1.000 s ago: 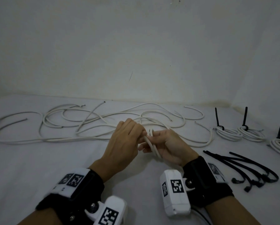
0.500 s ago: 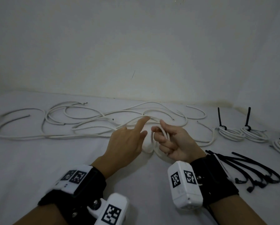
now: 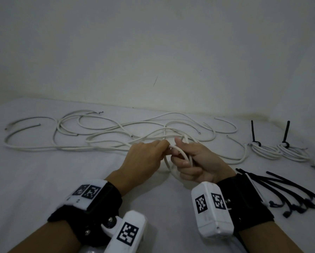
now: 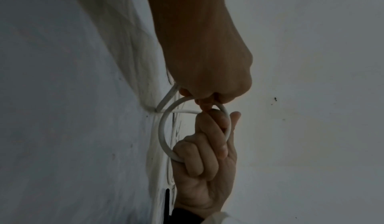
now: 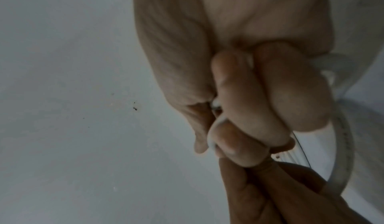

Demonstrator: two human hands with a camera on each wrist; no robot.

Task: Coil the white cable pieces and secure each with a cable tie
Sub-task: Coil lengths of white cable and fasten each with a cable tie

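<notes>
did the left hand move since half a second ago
Yes. The left hand has closed toward the right hand, its pointing finger curled onto the white cable loop, judged against the black cable ties.

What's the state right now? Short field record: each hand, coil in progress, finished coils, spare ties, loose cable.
left hand: pinches cable at the loop's top
right hand: fingers curled round the coil in progress
finished coils: three in view, far right, each tied, one cut off by the frame edge
spare ties: black bunch beside right wrist
loose cable: several pieces spread behind the hands
</notes>
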